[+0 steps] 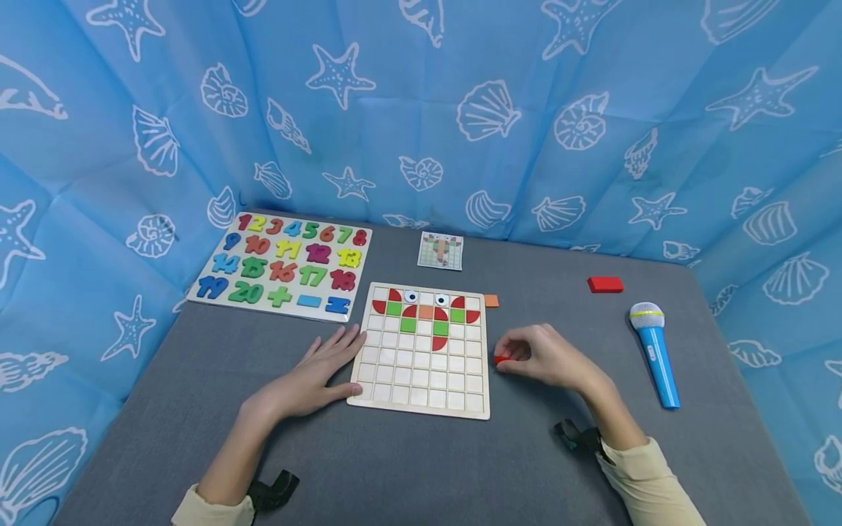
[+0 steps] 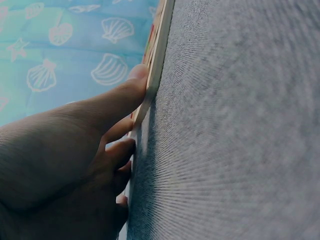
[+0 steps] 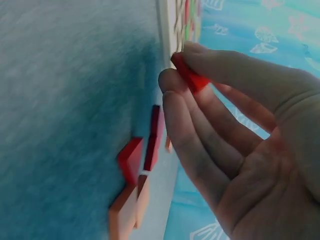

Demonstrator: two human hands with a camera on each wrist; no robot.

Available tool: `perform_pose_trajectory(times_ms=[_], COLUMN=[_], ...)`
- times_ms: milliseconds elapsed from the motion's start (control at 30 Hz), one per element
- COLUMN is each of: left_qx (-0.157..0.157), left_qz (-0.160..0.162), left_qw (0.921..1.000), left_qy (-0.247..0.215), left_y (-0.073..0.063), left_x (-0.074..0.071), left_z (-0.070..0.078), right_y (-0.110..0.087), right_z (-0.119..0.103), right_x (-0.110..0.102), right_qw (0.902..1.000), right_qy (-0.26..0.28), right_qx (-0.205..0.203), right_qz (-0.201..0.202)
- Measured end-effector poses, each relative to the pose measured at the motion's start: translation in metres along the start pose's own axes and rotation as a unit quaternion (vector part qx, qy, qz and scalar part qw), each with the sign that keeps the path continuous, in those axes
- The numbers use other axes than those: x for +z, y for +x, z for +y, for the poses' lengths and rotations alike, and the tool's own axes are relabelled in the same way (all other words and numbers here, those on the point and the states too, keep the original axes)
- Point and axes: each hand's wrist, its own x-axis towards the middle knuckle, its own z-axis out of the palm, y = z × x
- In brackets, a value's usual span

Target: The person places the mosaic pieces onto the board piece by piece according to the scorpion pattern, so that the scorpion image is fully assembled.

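Observation:
A square wooden grid board (image 1: 401, 372) lies on the table, with red, green and orange tiles and two eye tiles in its upper rows. My left hand (image 1: 316, 376) rests at its left side, thumb on the lower left corner and fingertips at the edge. Just right of the board, my right hand (image 1: 542, 356) pinches a small red tile (image 3: 191, 75) between thumb and fingers. Below that hand, the right wrist view shows loose red tiles (image 3: 131, 159) and orange tiles (image 3: 123, 212) on the table.
At the back left is a number puzzle board (image 1: 263, 252). A pattern card (image 1: 441, 250) lies behind the grid board, and an orange tile (image 1: 491, 300) touches its right edge. To the right are a red block (image 1: 605, 284) and a blue toy microphone (image 1: 658, 358).

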Motion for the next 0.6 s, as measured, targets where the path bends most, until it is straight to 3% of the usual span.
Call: perform_pose_trajectory(times_ms=[267,600], left_qx=[0.022,0.027], left_qz=[0.015,0.027], left_qw=[0.9996,0.9993], left_qy=[-0.002,-0.001], left_y=[0.002,0.0], left_x=[0.007,0.007], left_z=[-0.012,-0.009], right_y=[0.013,0.05], right_z=[-0.017,-0.042], right_x=[0.0,0.015], right_qw=[0.9993,0.9961], right_qy=[0.012,0.07], right_qx=[-0.032,-0.05], right_qz=[0.012,0.021])
